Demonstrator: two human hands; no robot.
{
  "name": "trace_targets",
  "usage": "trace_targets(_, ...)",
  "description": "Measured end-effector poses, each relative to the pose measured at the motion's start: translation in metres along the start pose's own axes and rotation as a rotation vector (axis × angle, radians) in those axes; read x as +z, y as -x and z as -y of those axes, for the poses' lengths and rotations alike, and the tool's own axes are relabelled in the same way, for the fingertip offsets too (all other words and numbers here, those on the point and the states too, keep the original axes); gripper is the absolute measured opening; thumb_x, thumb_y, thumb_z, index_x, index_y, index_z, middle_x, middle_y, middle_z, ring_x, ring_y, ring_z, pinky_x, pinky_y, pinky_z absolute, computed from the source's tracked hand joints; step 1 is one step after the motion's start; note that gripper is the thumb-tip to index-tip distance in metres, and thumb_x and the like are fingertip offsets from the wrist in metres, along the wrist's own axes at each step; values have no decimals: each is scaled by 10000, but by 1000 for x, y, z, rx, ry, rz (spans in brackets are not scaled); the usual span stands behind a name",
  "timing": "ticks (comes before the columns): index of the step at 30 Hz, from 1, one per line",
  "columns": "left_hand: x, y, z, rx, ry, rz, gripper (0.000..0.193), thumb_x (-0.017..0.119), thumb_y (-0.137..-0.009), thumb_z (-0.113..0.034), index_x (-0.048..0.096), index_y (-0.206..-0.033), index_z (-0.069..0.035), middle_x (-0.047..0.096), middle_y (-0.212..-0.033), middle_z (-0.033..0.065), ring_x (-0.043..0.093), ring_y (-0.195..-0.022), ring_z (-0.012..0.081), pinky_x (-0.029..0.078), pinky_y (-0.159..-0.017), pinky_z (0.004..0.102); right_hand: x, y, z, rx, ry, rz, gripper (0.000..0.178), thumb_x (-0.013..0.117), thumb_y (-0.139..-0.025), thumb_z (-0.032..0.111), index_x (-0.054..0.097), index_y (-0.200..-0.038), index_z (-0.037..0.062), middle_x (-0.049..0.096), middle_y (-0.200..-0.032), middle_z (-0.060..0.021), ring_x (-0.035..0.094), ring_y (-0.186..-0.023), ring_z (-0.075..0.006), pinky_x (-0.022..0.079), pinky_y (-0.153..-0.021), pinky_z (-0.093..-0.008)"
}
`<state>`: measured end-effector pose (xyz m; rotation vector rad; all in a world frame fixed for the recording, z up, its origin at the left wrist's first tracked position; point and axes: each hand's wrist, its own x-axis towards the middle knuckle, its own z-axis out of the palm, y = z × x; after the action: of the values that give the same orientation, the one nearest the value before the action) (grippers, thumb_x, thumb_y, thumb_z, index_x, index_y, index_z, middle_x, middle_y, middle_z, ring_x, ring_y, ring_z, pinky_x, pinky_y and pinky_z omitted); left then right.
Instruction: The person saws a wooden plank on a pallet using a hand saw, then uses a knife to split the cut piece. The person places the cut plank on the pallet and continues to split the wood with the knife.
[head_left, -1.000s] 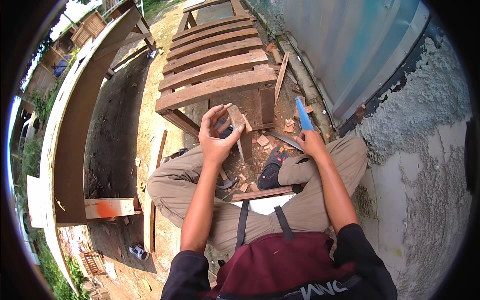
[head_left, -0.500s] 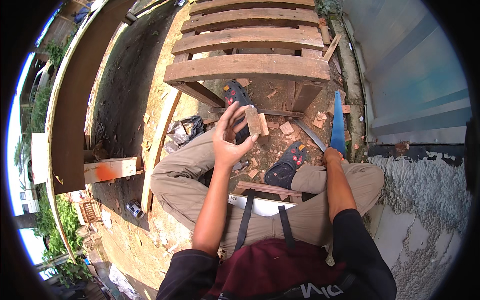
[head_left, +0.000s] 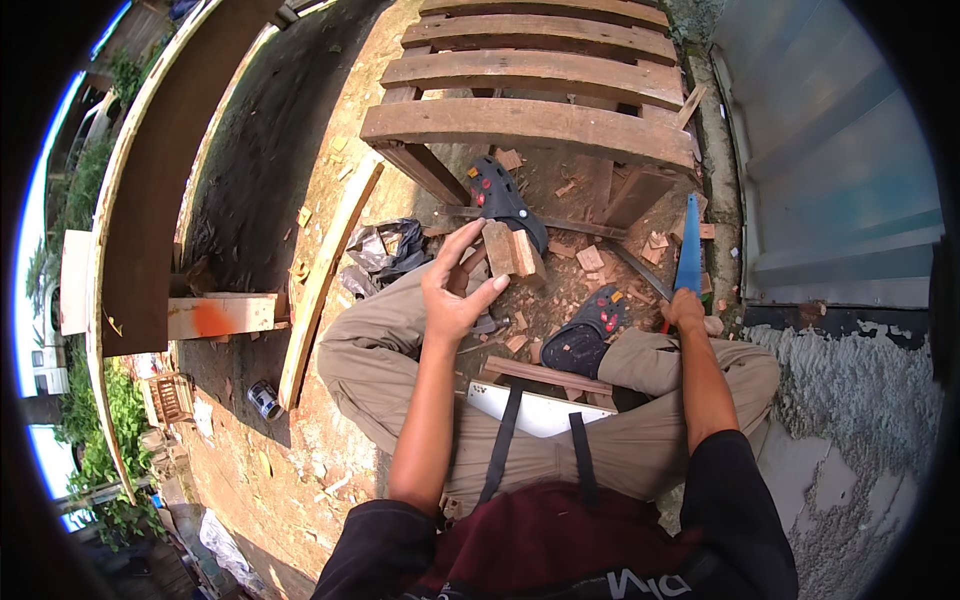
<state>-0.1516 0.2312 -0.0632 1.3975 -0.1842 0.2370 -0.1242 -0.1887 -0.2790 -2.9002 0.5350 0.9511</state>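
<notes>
Raised over my lap, my left hand (head_left: 453, 292) pinches a short wood block (head_left: 513, 252) between thumb and fingers. A lighter strip shows along the block's side; I cannot tell whether it is one piece or two. By my right knee, my right hand (head_left: 686, 309) is closed around the handle of a machete (head_left: 642, 272), its dark blade pointing away and to the left. Just beyond that hand lies a handsaw with a blue blade (head_left: 689, 245); its handle is mostly hidden behind the hand.
A slatted wooden bench (head_left: 530, 120) stands ahead, with wood chips (head_left: 590, 258) scattered beneath. A long plank (head_left: 325, 285) and a crumpled plastic bag (head_left: 385, 248) lie to the left, near a can (head_left: 265, 400). A metal sheet wall (head_left: 830, 160) rises on the right.
The block in my left hand has turned, showing more of its lighter side. My right hand stays on the machete. The whole view has shifted slightly.
</notes>
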Motion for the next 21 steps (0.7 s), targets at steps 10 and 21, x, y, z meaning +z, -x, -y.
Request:
trace_targets(10,4,7,6,55,-68,31,708,865,-741,-33,566,-1380,17,511,-1417,142,533,-1303,238,456,-1113,413,-121,185,-40,-168,-135,-58,468,692,-904,381,671,-907,-86,707,-782,-208,715,-736,-378,585,-732,-458)
trace_targets(21,19,21,-3,16,-91,46,703,818,-805,-72,481,-1407,67,494,-1431,174,486,-1361,265,393,-1159,468,-109,332,156,-721,-1038,-408,153,695,-937,100,589,-947,-10,685,-754,-168,707,-661,-279,520,-595,-366)
